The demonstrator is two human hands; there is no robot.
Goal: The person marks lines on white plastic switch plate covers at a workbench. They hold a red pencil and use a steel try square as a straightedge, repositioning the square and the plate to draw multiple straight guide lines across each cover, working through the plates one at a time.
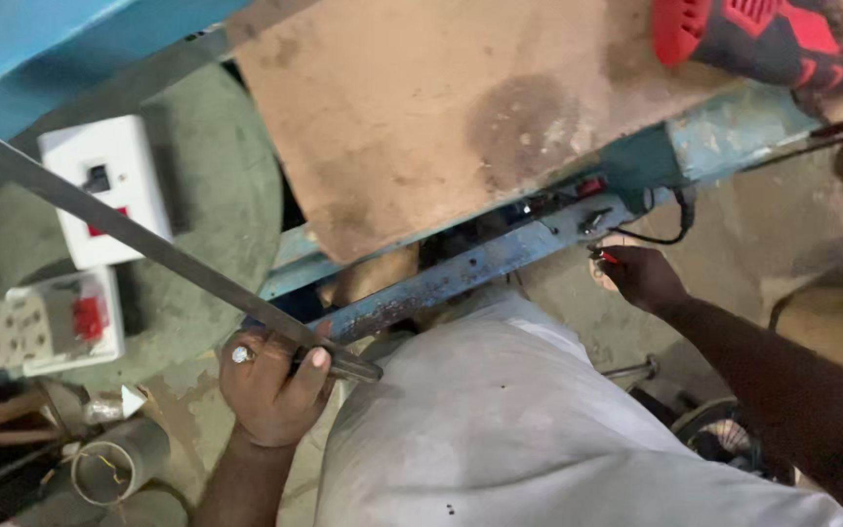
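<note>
Two hands are at work below the edge of the counter [421, 107], a worn brown board on a blue-painted steel frame. My left hand [270, 385] is closed in a full grip around the near end of a long flat grey steel bar [148, 239], which runs up and away to the left, past a white switch box with a red rocker [114, 185]. My right hand [641, 276] reaches to the frame's rusted blue rail [461, 273], fingertips pinching a small red-tipped part [609, 258] just beside a black cable [670, 229]; what that part is I cannot tell. Risk, as I judge it: the bar's far end is unsupported and could swing into the switch box if my grip slackens. A red and black power tool [763, 39] lies on the counter near its edge and could be dragged off by a snagged cable.
</note>
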